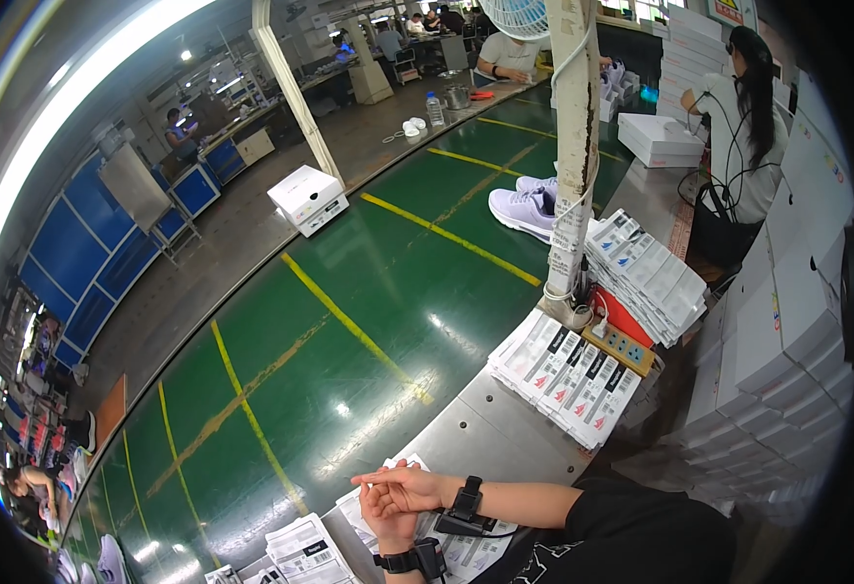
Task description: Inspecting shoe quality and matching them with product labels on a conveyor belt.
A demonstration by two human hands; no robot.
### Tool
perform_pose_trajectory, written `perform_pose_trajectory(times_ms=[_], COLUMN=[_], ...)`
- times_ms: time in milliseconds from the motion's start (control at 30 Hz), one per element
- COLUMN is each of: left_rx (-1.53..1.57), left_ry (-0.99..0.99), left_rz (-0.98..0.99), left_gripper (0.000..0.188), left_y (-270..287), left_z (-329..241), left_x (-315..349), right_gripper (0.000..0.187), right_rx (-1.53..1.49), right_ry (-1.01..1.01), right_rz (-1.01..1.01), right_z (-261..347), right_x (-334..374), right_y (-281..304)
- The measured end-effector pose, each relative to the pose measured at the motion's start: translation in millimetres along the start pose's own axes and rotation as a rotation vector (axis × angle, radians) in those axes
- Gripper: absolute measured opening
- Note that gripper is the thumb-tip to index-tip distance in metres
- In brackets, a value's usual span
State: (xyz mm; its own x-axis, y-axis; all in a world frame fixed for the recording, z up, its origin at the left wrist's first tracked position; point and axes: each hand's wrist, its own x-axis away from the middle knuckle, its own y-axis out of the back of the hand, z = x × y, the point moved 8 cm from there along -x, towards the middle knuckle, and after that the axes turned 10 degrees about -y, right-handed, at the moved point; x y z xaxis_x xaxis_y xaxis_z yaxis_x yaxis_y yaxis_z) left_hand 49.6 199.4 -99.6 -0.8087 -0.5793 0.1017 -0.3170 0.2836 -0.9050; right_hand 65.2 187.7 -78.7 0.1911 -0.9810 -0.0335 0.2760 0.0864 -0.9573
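My left hand [386,513] comes up from the lower edge, its fingers loosely bent and apart against my other hand. Across it lies my right hand [409,487], fingers stretched toward the left. The two hands touch and partly hide each other; no object shows between them. Beneath them, printed white label sheets [476,555] lie on the metal edge [461,428] of the line. A stack of similar sheets [308,553] sits just left of my left hand. Each wrist wears a black strap with a small device.
A green conveyor belt [349,321] with yellow stripes runs past me, carrying a white shoebox [308,199] and lilac sneakers [524,209]. Label stacks [568,375], a power strip [617,350] and a post [571,146] stand to the right. White boxes [787,321] tower beside me; a person [748,107] sits beyond.
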Motion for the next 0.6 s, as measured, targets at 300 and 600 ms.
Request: perform_pose_trajectory(times_ms=[300, 600], left_rx=[-0.007, -0.023], left_ry=[0.001, 0.003], left_rz=[0.009, 0.032], left_gripper=[0.048, 0.05], left_y=[6.2, 4.5], left_z=[-0.6, -1.0], left_x=[-0.7, -0.8], right_gripper=[0.048, 0.047], right_rx=[-0.006, 0.013], right_ry=[-0.007, -0.001], right_rz=[-0.004, -0.01], right_z=[-1.1, 0.0], right_x=[-2.0, -2.5], right_y=[3.6, 3.2])
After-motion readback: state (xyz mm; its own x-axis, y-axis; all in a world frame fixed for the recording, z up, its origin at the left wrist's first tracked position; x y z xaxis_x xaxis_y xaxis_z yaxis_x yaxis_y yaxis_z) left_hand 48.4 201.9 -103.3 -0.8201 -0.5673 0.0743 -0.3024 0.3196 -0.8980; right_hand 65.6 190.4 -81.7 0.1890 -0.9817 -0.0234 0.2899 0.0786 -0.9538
